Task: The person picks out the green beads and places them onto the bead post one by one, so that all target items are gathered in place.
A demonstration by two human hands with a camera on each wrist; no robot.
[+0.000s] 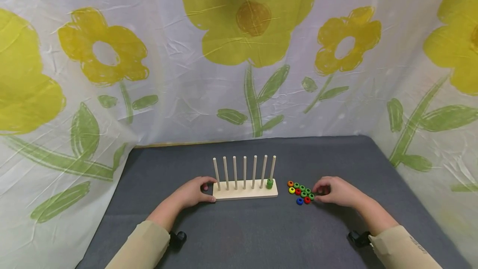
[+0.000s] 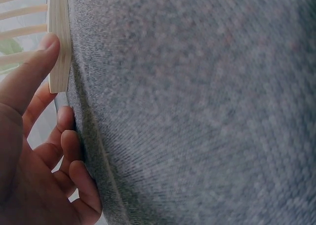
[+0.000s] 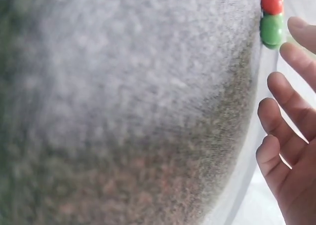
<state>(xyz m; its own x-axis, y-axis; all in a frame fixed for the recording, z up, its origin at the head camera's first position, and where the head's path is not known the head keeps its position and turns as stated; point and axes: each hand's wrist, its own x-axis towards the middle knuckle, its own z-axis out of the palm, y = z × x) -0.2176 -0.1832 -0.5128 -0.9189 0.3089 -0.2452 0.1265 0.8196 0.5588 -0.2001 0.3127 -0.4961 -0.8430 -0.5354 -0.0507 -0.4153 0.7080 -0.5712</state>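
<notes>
A pale wooden peg board (image 1: 244,193) with several upright pegs stands on the dark cloth. Green beads (image 1: 269,184) sit low on its rightmost peg. My left hand (image 1: 192,192) grips the board's left end. In the left wrist view the thumb lies on the board's edge (image 2: 59,69) and the index finger is behind it, the other fingers curled below. To the right of the board lies a group of beads: green (image 1: 303,194), red (image 1: 307,200), blue (image 1: 300,201), yellow (image 1: 291,190) and orange (image 1: 290,184). My right hand (image 1: 337,192) is at their right side, fingers loosely bent, holding nothing visible.
A dark grey cloth (image 1: 254,235) covers the table. Behind it and at both sides hangs a white sheet (image 1: 179,94) with painted yellow flowers. Each wrist wears a black camera strap (image 1: 177,240).
</notes>
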